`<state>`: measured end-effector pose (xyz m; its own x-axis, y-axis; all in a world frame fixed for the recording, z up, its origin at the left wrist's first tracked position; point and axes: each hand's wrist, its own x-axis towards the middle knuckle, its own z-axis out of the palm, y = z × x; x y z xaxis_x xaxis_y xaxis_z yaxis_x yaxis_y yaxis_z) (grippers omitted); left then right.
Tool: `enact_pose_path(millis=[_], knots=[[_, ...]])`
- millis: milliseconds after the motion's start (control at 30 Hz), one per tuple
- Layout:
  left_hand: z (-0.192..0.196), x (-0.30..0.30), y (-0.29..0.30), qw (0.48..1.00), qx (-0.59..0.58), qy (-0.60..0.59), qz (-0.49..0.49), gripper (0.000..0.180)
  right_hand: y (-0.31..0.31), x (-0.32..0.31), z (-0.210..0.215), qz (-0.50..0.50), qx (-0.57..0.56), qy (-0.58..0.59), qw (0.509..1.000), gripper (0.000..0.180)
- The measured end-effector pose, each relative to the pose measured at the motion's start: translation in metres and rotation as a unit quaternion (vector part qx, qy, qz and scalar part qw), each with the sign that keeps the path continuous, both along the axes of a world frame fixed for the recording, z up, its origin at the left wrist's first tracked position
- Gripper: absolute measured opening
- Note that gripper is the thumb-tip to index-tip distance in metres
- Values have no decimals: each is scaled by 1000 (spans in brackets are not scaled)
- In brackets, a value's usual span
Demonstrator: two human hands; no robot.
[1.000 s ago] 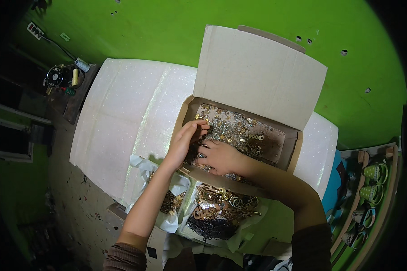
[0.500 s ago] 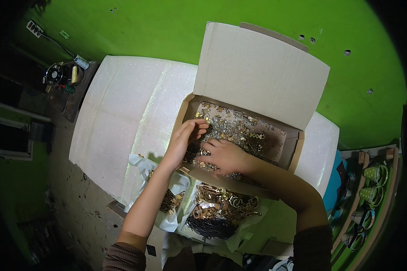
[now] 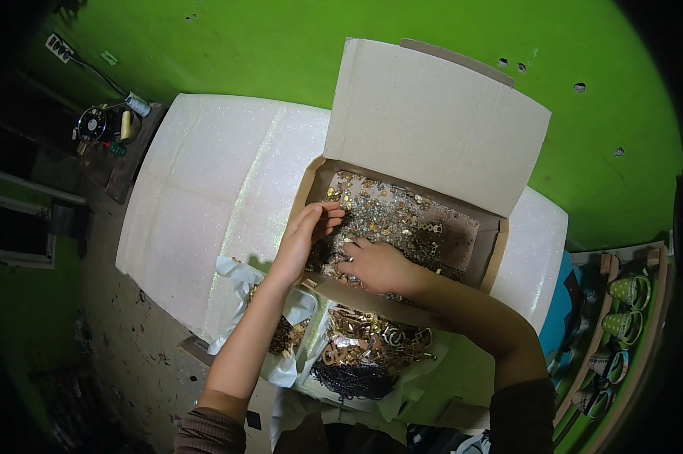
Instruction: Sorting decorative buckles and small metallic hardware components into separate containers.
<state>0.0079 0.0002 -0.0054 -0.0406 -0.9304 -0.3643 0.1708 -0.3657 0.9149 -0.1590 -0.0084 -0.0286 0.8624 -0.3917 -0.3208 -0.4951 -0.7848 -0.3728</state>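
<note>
An open cardboard box (image 3: 500, 240) lies on a white glittery table (image 3: 205, 181), its lid standing up behind it. Inside is a heap of small gold and silver metal pieces (image 3: 402, 216). My left hand (image 3: 305, 236) reaches into the box's left side, fingers curled around a few of the pieces. My right hand (image 3: 378, 265) lies palm down on the heap near the box's front wall, fingers spread among the pieces.
In front of the box, clear plastic bags (image 3: 364, 344) hold gold buckles and dark chain. White crumpled plastic (image 3: 239, 276) lies at the table's front edge. A dark shelf with a thread spool (image 3: 137, 104) stands far left. A rack with green patterned cups (image 3: 625, 321) stands right.
My left hand has shifted slightly along the box's left side and curled its fingers around pieces. My right hand stays on the heap.
</note>
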Motion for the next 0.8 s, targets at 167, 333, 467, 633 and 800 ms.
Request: enact_pose_path(millis=[167,333,467,633,800], knots=[[1,0,0,1000,1,1,7,38,3,1,-2,-22,2,7,1000,27],[4,5,2,1000,12,14,21,38,-4,-8,-5,-10,29,-13,999,29],[8,8,2,999,15,34,31,39,-18,-40,-14,-54,86,-141,985,27],[12,8,3,994,54,78,50,40,-38,-66,30,-117,120,-148,975,23],[15,-3,4,979,105,168,39,40,-48,-80,69,-144,79,-193,967,21]])
